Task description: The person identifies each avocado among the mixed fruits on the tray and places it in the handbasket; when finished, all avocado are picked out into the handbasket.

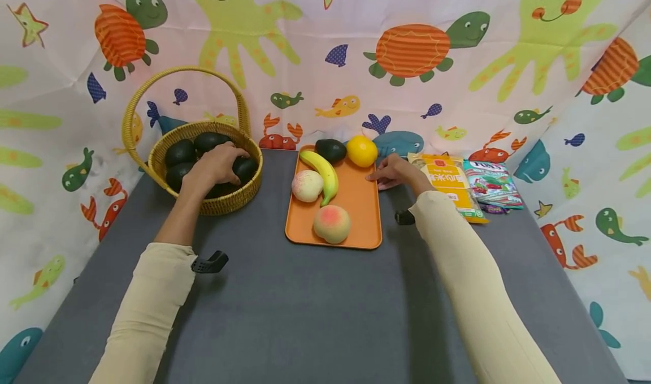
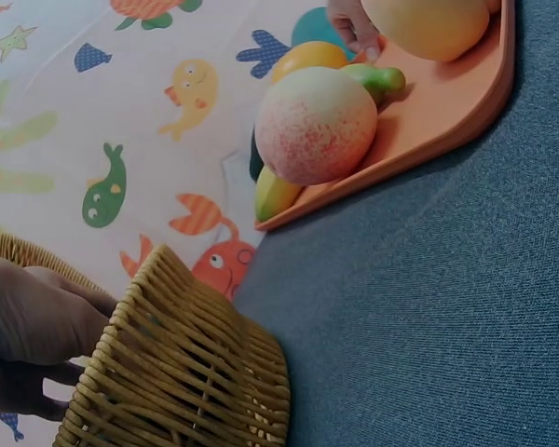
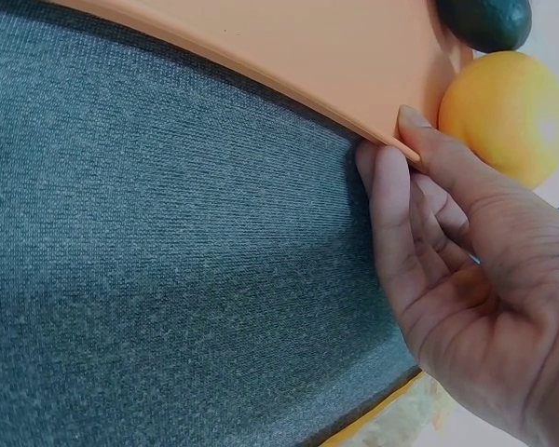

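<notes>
My left hand (image 1: pixel 216 163) reaches down into a yellow wicker basket (image 1: pixel 226 204) of several dark avocados (image 1: pixel 179 152). Its thumb and fingers curl about an avocado (image 1: pixel 246 171) at the basket's right side; in the left wrist view the basket's wall (image 2: pixel 196 363) hides the fingertips. With thumb on top and fingers beneath, my right hand (image 3: pixel 475 242) pinches the right rim of an orange tray (image 1: pixel 358 220). On the tray lie a banana (image 1: pixel 328 177), a pale speckled peach (image 1: pixel 307 186), a blushed peach (image 1: pixel 331 224), an avocado (image 1: pixel 330 150) and a round yellow fruit (image 1: pixel 361 151).
Snack packets, one yellow (image 1: pixel 447 183) and one teal (image 1: pixel 492 183), lie right of the tray, near my right forearm. The basket's tall handle (image 1: pixel 185 70) arches above my left hand. A printed curtain (image 1: pixel 325 84) stands behind the grey tabletop (image 1: pixel 305 316).
</notes>
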Motion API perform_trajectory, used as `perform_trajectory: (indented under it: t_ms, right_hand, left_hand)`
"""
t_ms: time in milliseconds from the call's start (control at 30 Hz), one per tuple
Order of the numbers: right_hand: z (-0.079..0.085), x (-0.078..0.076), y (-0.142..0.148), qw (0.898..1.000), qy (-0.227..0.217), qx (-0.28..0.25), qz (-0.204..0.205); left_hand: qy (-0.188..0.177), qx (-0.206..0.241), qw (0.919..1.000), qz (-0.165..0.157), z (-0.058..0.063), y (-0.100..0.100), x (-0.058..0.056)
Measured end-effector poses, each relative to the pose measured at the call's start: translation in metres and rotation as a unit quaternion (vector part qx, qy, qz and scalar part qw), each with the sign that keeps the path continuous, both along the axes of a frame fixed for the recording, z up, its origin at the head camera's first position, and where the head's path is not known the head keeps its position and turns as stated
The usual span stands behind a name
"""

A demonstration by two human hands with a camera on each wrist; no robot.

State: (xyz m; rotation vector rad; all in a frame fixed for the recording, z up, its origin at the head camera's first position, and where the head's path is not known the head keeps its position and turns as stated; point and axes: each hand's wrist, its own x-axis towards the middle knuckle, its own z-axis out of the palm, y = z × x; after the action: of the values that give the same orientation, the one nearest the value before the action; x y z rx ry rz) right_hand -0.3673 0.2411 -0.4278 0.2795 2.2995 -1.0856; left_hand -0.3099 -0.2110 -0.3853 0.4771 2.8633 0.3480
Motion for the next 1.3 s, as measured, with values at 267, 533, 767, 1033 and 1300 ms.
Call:
perform_trajectory:
  t_ms: [267, 533, 767, 1033, 1300]
  right_hand:
    - [-0.003, 0.000, 0.001, 1.000, 0.011, 0.002, 0.003]
    - [0.000, -0.002, 0.004, 1.000, 0.002, 0.009, 0.000]
    - [0.000, -0.001, 0.002, 1.000, 0.001, -0.005, -0.008]
    - [0.000, 0.000, 0.001, 1.000, -0.002, 0.003, -0.010]
    - [0.002, 0.003, 0.001, 1.000, 0.009, -0.004, -0.002]
  left_hand:
    - [-0.006, -0.013, 0.9999, 0.002, 0.002, 0.002, 0.002]
    - [-0.011, -0.004, 0.9998, 0.013, 0.011, 0.006, 0.001]
    - [0.007, 0.001, 0.9999, 0.014, 0.021, 0.014, 0.007]
    - [0.077, 0.025, 0.9967, -0.005, 0.025, 0.042, 0.009]
    - [0.129, 0.072, 0.9877, -0.053, 0.021, 0.069, -0.005]
